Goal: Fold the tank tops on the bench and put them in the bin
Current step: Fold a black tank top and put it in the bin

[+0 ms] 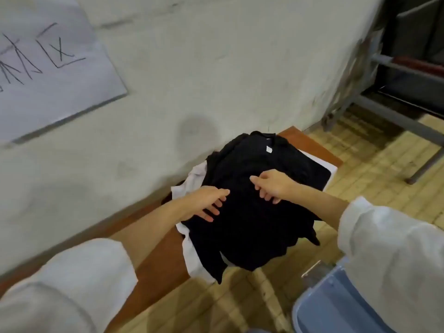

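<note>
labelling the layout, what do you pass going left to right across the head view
paper sign on the wall → left hand → right hand → blue bin

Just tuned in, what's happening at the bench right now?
A person is bent over the bench. Their left grip and right grip, bare hands, both rest on the black top heaped over white clothes, not yet folded. The blue bin sits low at the person's right, beside the bench.
</note>
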Available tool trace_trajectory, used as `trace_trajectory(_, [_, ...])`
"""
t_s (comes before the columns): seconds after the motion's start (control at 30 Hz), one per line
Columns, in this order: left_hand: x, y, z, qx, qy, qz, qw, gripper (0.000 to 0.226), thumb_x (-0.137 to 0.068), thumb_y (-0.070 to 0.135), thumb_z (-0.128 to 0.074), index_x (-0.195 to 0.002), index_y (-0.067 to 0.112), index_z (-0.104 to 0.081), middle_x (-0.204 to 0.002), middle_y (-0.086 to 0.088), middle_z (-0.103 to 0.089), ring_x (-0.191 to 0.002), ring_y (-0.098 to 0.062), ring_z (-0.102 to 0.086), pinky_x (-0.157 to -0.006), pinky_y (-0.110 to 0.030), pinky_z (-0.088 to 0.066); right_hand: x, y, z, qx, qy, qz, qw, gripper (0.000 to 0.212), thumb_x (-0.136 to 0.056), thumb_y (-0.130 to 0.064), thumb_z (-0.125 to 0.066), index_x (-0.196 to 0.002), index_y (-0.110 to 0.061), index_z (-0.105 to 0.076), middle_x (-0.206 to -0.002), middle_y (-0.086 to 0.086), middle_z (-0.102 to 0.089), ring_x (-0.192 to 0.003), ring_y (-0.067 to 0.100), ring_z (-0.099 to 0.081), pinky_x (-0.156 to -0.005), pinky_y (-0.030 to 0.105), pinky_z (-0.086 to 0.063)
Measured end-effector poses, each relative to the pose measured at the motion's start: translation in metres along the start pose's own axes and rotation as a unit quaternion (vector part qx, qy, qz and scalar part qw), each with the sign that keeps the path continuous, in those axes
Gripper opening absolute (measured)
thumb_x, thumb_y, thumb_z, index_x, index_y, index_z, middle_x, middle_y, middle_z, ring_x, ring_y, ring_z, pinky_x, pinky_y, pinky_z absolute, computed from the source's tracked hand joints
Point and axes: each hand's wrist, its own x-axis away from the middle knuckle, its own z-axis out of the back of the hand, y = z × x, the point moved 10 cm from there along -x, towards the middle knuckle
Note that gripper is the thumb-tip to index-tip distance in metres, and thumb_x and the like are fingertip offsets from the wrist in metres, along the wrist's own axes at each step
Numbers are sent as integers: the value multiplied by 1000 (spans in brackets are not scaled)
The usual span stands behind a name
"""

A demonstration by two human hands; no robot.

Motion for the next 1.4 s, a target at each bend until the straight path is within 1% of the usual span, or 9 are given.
trace_trajectory(0.13, [-34, -28, 23, 31, 178, -34, 983, 36, -93, 29, -59, -117, 11, -40, -96, -8, -58, -82, -18, -62, -58, -29, -53, -32, 14, -19, 153, 92, 47, 983, 34, -91, -45, -56, -97, -11, -56, -88, 3, -60, -81, 21, -58, -68, 32, -45])
trace_trajectory(0.4, [-10, -38, 12, 37, 296, -91, 950, 17, -86, 9, -51, -75, 22, -53, -75, -5, -59, -63, -15, -55, -51, -23, -45, 2, 24, -20, 102, 259, 142, 950, 21, -94, -36, -55, -85, -17, -59, -83, 1, -66, -78, 23, -62, -68, 33, -48])
trace_trajectory(0.57, [1, -30, 7, 27, 305, -56, 950, 38, -88, 18, -57, -125, 16, -46, -104, -13, -58, -89, -26, -60, -76, -40, -54, 38, 4, -3, 95, 319, 209, 920, 22, -95, -34, -53, -82, -17, -60, -76, -1, -65, -72, 20, -61, -67, 34, -49])
trace_trajectory(0.77, [-8, -41, 1, 124, 329, -37, 935, 31, -92, 16, -53, -122, 14, -45, -86, -8, -57, -67, -19, -53, -54, -29, -46, 39, -11, -37, 173, 203, 277, 923, 18, -95, -34, -52, -84, -20, -56, -78, -7, -60, -71, 13, -58, -63, 25, -41])
trace_trajectory(0.87, [-3, -32, 21, 85, 387, -62, 916, 7, -88, 8, -56, -89, 10, -63, -79, -9, -59, -61, -16, -49, -60, -28, -42, 38, -12, -44, 191, 191, 300, 915, 18, -95, -34, -51, -85, -20, -56, -80, -8, -59, -72, 12, -56, -64, 25, -41])
trace_trajectory(0.97, [8, -13, 44, -24, 449, -95, 888, 14, -92, 11, -51, -98, 6, -62, -96, -15, -61, -76, -22, -56, -73, -29, -48, 32, -11, -48, 195, 182, 288, 919, 18, -95, -33, -50, -90, -18, -59, -85, -7, -61, -75, 13, -58, -69, 28, -46])
trace_trajectory(1.1, [-8, -30, 28, -20, 300, -51, 952, 32, -81, 21, -66, -101, 23, -40, -97, -10, -57, -79, -20, -59, -67, -31, -49, 25, -16, -49, 156, 178, 266, 934, 13, -93, -25, -50, -96, -19, -61, -88, -6, -65, -78, 14, -61, -74, 32, -51])
trace_trajectory(1.23, [-12, -41, 18, -59, 286, -30, 956, 21, -83, 17, -62, -96, 1, -62, -74, -8, -53, -81, -29, -60, -87, -39, -51, 34, -25, -56, 139, 212, 297, 921, 11, -94, -25, -50, -91, -22, -60, -70, -4, -64, -64, 13, -60, -68, 34, -52])
trace_trajectory(1.4, [15, -24, 24, 217, 259, -92, 937, 16, -70, 29, -55, -68, 14, -53, -74, -18, -57, -62, -21, -50, -58, -30, -42, 44, -25, -68, 174, 206, 297, 916, 13, -95, -23, -47, -95, -19, -60, -76, -5, -63, -69, 18, -61, -68, 36, -50])
